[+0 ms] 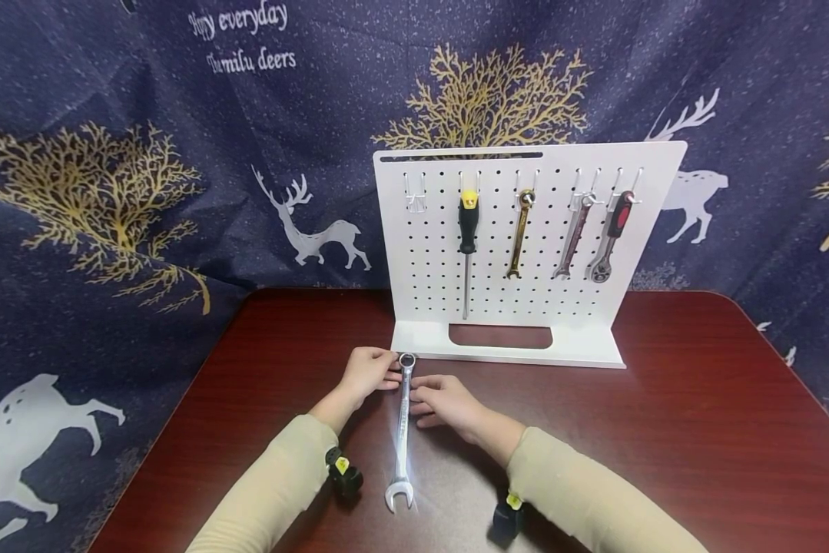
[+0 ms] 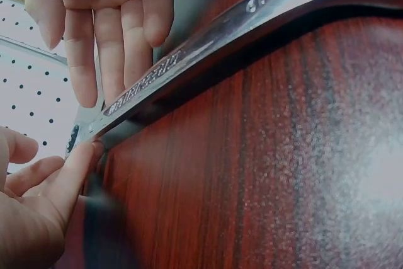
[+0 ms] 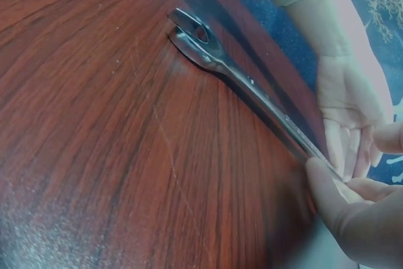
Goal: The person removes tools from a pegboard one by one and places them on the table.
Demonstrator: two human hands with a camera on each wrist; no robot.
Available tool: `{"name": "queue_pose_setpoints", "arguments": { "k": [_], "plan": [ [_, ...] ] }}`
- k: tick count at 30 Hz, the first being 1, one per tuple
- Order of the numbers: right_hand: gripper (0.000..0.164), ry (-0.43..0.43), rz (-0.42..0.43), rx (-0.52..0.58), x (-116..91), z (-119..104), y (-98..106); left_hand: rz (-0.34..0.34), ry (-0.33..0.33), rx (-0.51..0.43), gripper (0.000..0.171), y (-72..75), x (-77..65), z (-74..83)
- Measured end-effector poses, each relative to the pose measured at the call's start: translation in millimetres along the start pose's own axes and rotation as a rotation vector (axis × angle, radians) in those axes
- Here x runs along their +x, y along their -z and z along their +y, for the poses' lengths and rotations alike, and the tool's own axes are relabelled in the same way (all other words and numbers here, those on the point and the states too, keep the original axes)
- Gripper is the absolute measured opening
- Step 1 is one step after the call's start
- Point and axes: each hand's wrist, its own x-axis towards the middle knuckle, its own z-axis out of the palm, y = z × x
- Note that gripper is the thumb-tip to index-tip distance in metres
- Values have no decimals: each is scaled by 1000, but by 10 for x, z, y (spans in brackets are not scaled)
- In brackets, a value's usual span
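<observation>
A chrome combination wrench (image 1: 403,430) lies on the table with its ring end by the pegboard's base and its open jaw towards me. My left hand (image 1: 370,372) is left of the ring end, its fingertips touching or very near the metal. Across from it, my right hand (image 1: 445,403) rests beside the upper shaft with loosely bent fingers. In the left wrist view, a finger (image 2: 79,162) of the left hand meets the wrench's edge. The right wrist view has the right thumb (image 3: 321,184) against the shaft. Neither hand wraps round the wrench (image 3: 252,86).
A white pegboard (image 1: 428,269) stands at the back of the red-brown table (image 1: 698,399). On its hooks hang a screwdriver (image 1: 468,223), a gold wrench (image 1: 519,238), a silver wrench (image 1: 575,238) and a ratchet (image 1: 615,230). An unused hook (image 1: 416,201) is at the left.
</observation>
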Motion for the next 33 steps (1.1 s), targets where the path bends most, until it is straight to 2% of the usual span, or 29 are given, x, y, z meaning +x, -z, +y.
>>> {"name": "queue_pose_setpoints", "arguments": {
  "k": [8,18,21,25,29,33],
  "plan": [
    [48,13,18,-2,34,22,2,12,2,22,31,-1,-26,24],
    [47,26,20,-3,73,53,29,13,-43,94,30,21,-24,11],
    [46,47,28,-38,82,58,58,16,-91,166,28,18,-31,27],
    [43,116,52,-119,88,43,129,39,-204,316,27,12,-31,78],
    [38,214,95,-280,96,-5,238,83,-315,449,25,5,-12,156],
    [35,298,174,-486,108,-78,367,108,-405,495,26,-17,9,255]
  ]
}}
